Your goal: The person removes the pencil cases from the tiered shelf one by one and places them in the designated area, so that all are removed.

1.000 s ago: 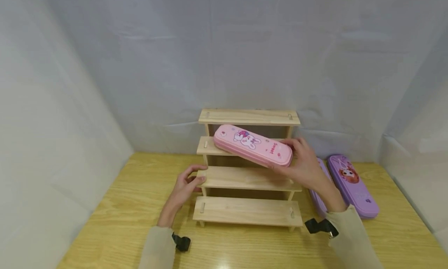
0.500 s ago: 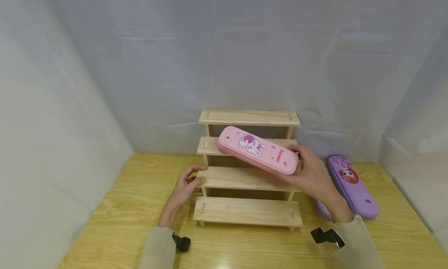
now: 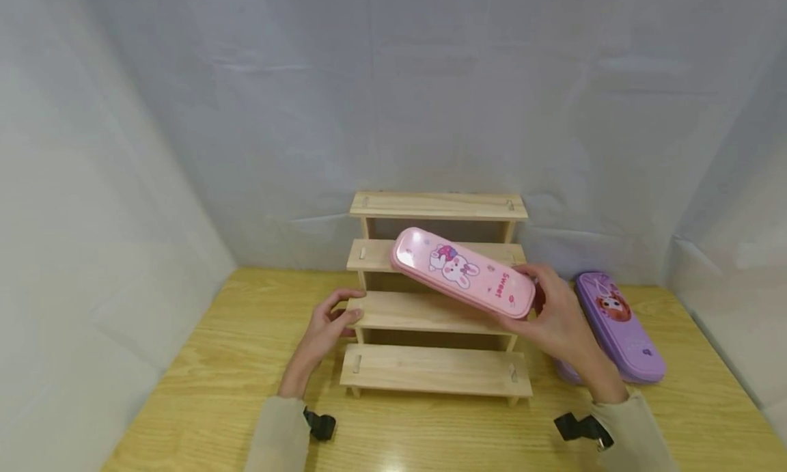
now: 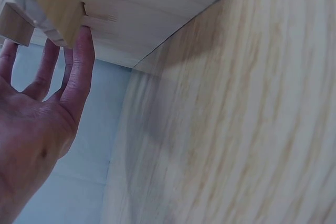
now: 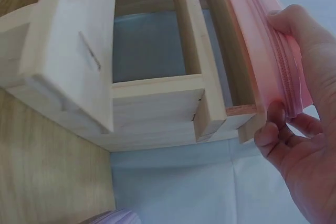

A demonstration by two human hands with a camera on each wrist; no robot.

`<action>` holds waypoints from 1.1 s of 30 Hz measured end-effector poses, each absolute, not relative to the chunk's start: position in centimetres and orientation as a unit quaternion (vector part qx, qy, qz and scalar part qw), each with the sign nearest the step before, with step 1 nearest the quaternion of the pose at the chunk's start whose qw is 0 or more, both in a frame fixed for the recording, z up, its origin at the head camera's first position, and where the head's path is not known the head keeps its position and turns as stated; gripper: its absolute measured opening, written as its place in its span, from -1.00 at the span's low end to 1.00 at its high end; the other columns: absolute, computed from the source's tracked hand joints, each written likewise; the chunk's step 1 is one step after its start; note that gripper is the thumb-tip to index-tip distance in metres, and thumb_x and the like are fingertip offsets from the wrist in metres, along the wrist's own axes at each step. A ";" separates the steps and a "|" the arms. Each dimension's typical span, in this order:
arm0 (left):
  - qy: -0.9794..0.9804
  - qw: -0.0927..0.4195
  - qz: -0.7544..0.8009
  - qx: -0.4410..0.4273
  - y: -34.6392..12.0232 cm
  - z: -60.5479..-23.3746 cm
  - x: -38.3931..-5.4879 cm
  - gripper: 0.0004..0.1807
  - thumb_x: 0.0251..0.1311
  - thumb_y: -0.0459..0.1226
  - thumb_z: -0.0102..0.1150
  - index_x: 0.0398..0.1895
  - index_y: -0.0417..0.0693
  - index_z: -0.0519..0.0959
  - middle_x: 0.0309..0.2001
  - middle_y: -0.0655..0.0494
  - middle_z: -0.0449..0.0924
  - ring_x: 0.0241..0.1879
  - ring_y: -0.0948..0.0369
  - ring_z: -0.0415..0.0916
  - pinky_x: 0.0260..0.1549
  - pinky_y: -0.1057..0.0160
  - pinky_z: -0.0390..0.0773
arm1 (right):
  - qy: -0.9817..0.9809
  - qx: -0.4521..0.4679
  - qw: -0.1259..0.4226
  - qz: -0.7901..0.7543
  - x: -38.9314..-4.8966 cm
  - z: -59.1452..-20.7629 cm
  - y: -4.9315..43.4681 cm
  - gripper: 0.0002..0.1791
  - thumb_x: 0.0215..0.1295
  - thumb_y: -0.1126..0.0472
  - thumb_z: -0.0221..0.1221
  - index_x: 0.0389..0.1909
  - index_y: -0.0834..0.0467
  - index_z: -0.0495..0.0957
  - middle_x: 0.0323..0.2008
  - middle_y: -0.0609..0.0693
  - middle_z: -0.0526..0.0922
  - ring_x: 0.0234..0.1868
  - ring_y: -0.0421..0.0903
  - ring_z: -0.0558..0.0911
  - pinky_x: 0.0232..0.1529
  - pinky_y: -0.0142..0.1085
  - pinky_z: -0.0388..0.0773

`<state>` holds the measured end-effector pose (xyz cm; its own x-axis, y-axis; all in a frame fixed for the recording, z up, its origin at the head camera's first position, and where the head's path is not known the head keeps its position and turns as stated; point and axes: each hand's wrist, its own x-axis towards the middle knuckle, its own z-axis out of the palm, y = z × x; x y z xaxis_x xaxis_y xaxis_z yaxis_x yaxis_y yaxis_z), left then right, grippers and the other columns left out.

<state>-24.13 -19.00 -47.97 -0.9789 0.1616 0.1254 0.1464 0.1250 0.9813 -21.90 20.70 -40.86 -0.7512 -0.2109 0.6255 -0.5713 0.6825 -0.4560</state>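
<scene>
A pink pencil case (image 3: 464,272) with a bunny print and the word "Sweet" slants in front of the upper tiers of a stepped wooden display rack (image 3: 436,369). My right hand (image 3: 556,315) grips its lower right end, thumb on one side and fingers on the other; its zipper (image 5: 278,56) shows in the right wrist view. At the rack's left side, my left hand (image 3: 326,325) holds the end of the second step from the bottom. In the left wrist view its fingers (image 4: 79,72) reach up to the plank's end.
To the right of the rack lies a purple pencil case (image 3: 624,328) with a doll print. Another purple case (image 3: 567,372) beside it is mostly hidden behind my right hand. The wooden table (image 3: 203,363) is bounded by pale sheeting (image 3: 443,103) at the back and sides.
My right hand has moved right and slightly down, toward me, carrying the pink pencil case, whose top now catches a glare. My left hand stays in place on the rack.
</scene>
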 end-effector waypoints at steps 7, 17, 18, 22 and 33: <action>0.751 0.002 0.653 0.101 -19.0 -48.1 -24.1 -0.64 0.43 -0.25 0.19 0.23 -0.12 0.52 0.29 0.00 0.47 -0.15 0.26 0.58 -0.18 -0.13 0.71 | -0.861 0.235 0.299 0.337 -21.6 -41.6 21.2 -0.12 -0.32 0.23 0.64 0.16 0.28 0.49 -0.06 0.09 0.58 -0.20 -0.29 0.39 -0.32 -0.52 0.38; 0.751 0.005 0.651 0.110 -19.0 -48.1 -24.3 -0.63 0.44 -0.25 0.18 0.25 -0.13 0.52 0.31 -0.08 0.44 -0.15 0.25 0.58 -0.20 -0.03 0.72 | -0.841 0.237 0.321 0.365 -20.8 -42.8 22.2 -0.06 -0.43 0.33 0.65 0.16 0.33 0.49 0.02 0.16 0.61 -0.15 -0.41 0.45 -0.27 -0.67 0.43; 0.751 0.004 0.651 0.111 -19.0 -48.1 -24.3 -0.63 0.44 -0.25 0.18 0.24 -0.14 0.52 0.31 -0.09 0.44 -0.15 0.24 0.58 -0.20 -0.02 0.72 | -0.842 0.236 0.320 0.364 -20.7 -42.9 22.3 -0.05 -0.44 0.33 0.65 0.16 0.32 0.48 0.03 0.16 0.61 -0.14 -0.42 0.45 -0.27 -0.66 0.44; 0.750 0.001 0.652 0.113 -18.9 -48.2 -24.3 -0.63 0.44 -0.25 0.17 0.24 -0.16 0.51 0.28 -0.06 0.45 -0.16 0.27 0.58 -0.22 0.02 0.73 | -0.842 0.235 0.315 0.369 -20.4 -43.2 22.8 -0.02 -0.45 0.34 0.67 0.18 0.33 0.48 0.04 0.16 0.59 -0.11 -0.44 0.45 -0.25 -0.66 0.46; 0.745 0.002 0.657 0.116 -18.8 -48.2 -24.4 -0.63 0.43 -0.28 0.18 0.23 -0.19 0.51 0.34 -0.15 0.43 -0.16 0.28 0.58 -0.22 0.02 0.73 | -0.836 0.199 0.319 0.399 -19.0 -43.7 23.9 -0.03 -0.49 0.49 0.61 0.18 0.33 0.50 0.00 0.09 0.59 -0.20 -0.45 0.47 -0.26 -0.71 0.47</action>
<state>-24.42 -18.76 -48.17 -0.9733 0.1744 0.1495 0.1701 0.1101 0.9792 -19.02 23.94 -43.70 -0.7169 -0.0771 0.6929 -0.5874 0.6021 -0.5407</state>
